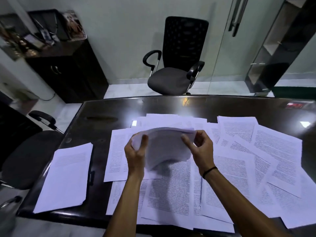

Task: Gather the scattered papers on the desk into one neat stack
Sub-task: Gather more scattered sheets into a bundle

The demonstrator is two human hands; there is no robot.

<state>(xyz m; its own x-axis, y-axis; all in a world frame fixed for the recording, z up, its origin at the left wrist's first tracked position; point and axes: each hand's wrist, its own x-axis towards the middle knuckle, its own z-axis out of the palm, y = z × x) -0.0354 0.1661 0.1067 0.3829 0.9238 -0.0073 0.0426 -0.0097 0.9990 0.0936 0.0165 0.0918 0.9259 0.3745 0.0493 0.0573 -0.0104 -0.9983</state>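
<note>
A bundle of white sheets (165,147) hangs above the middle of the dark desk (102,115), bowed and curving down toward me. My left hand (136,151) grips its left edge, thumb on the near face. My right hand (201,147) pinches its right edge between thumb and fingers. Below the bundle, several printed pages (172,190) lie scattered and overlapping across the desk's middle and right (273,151). A separate small stack of paper (66,177) lies at the desk's left side.
A black office chair (177,62) stands beyond the desk's far edge. Another dark chair (25,151) sits at the left. A dark cabinet (68,71) with clutter on top is at the back left. Glass doors are at the back right.
</note>
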